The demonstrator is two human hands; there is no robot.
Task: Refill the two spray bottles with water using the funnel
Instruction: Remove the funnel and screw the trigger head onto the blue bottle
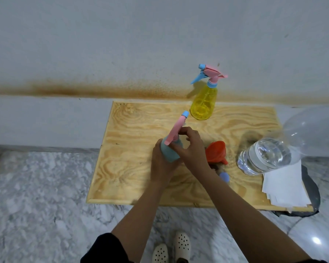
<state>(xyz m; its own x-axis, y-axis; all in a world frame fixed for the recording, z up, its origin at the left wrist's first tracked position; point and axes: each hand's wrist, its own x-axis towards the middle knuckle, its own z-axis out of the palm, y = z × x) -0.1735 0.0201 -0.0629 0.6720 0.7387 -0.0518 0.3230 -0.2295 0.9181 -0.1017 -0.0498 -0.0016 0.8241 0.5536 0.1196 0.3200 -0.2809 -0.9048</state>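
blue spray bottle [170,154] tilted, nozzle up-away; left hand [162,166] grips body; right hand [192,147] grips collar

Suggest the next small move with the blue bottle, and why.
Probably unscrew its spray head: left hand grips the blue bottle, right hand sits at the pink sprayer's collar, and the red funnel lies unused beside it.

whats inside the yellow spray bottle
The yellow spray bottle is see-through and looks empty, with no clear water line. Its pink spray head is on, hiding the neck.
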